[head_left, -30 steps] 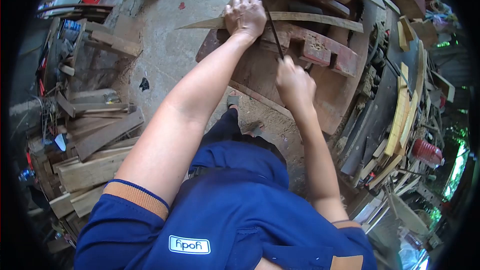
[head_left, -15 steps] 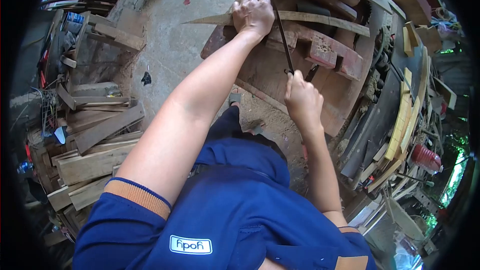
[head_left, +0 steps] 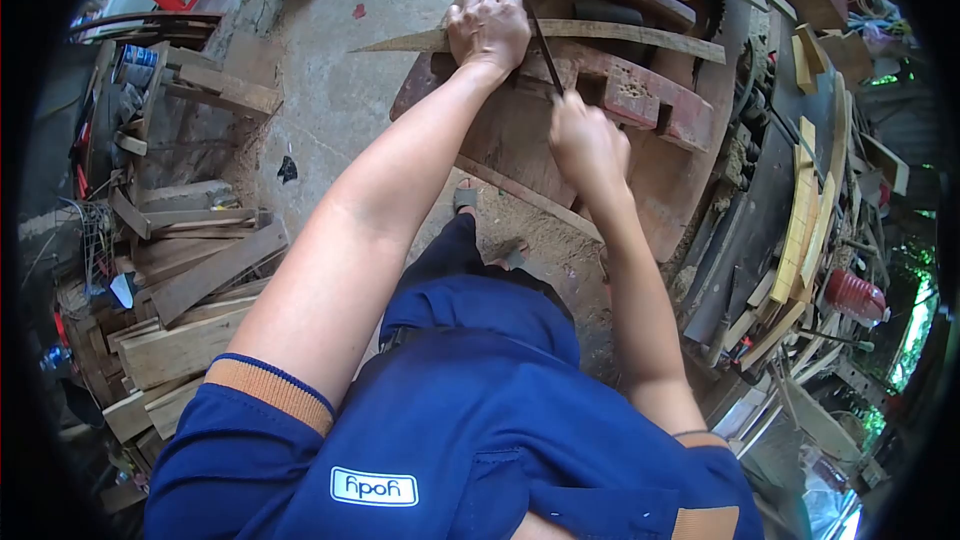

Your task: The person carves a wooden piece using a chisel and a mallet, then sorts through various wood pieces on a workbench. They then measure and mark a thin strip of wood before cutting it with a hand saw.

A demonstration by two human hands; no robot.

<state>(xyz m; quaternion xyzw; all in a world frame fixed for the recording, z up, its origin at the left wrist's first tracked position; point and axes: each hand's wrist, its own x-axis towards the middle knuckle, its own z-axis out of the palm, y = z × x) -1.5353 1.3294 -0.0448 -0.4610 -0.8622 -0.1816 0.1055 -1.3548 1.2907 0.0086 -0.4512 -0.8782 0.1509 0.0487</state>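
The left arm runs long and nearly straight from the lower left of the frame up to the top centre, where the left hand [head_left: 488, 28] sits knuckles-up, fingers curled and clamped down on a thin pale wooden strip [head_left: 640, 38]. That strip lies across the upper part of the frame, tapering to a point at its left end, out over the concrete floor [head_left: 340, 90]. The right arm comes up from the lower right, elbow bent, and the right hand [head_left: 585, 145] is closed tight around the handle of a saw [head_left: 545, 50], whose dark narrow blade slants up and left to meet the strip just beside the left hand's knuckles. Under the strip sits a reddish, worn wooden block [head_left: 640, 90], resting on the brown bench [head_left: 520, 140].

Room is tight on the right: stacked planks [head_left: 805, 220] and a red jug [head_left: 850, 300] crowd that side, close to the bench edge. To the left of the bench the floor lies open, with a heap of scrap boards [head_left: 190, 280] well apart at the left of the frame. The bench's near edge falls between the two forearms.
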